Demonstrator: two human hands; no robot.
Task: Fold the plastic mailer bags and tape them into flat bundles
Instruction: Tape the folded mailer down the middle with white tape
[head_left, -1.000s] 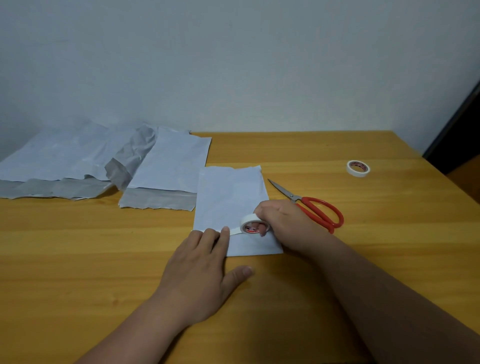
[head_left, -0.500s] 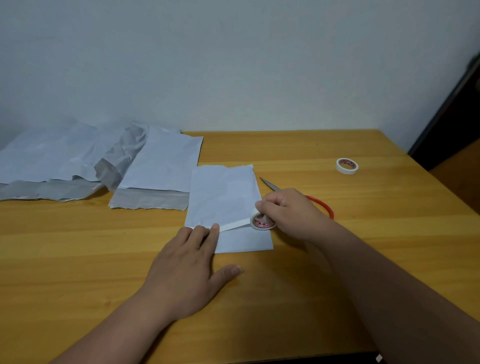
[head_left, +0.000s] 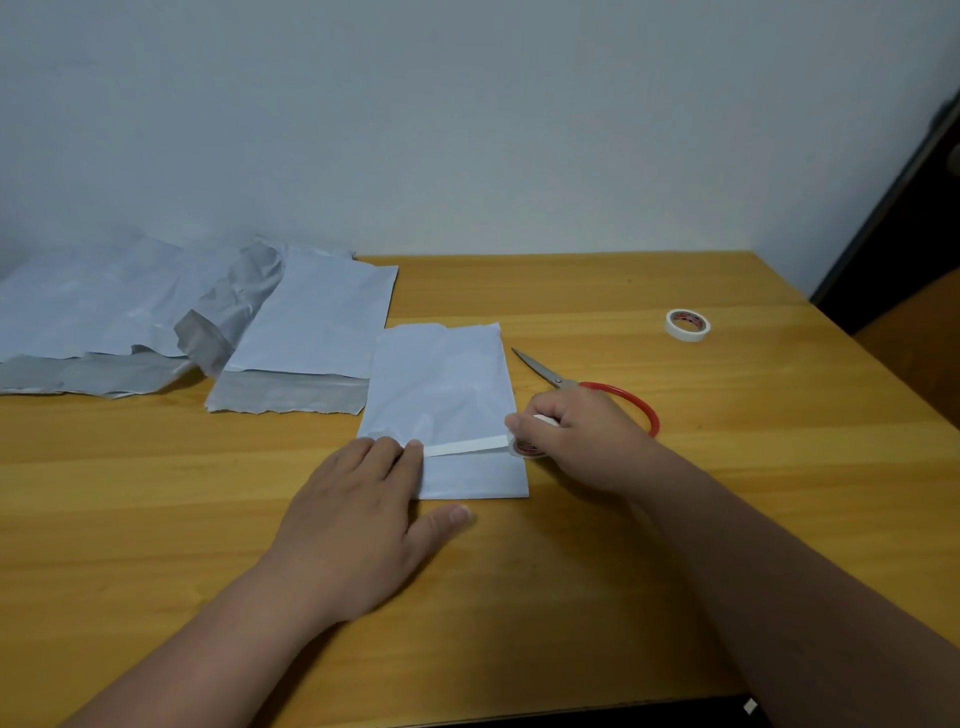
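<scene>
While our left hand lies flat near the middle of the frame, its straight fingers, held close together, press on the near left part of the folded mailer bag, with the thumb spread out to the side on the wooden table. Our fingertips cover the left end of a white tape strip, which runs across the bundle to its right edge. At that edge our right hand curls round the tape roll, of which only a small part with red print shows under the fingers; the strip leads straight into it. The folded mailer bag lies flat at the centre of the frame, its long side running away from us, and it looks pale white and slightly creased.

Just right of our right hand lie the scissors, blades pointing toward the upper left, the red handle loop partly hidden behind the knuckles. Farther toward the upper right a second tape roll sits alone on the table, well apart from everything else. At the left of the frame we see the unfolded mailer bags, white with grey flaps, overlapping one another; the nearest one touches or slightly underlies the left edge of the folded bundle. Behind the table stands a plain pale wall.
</scene>
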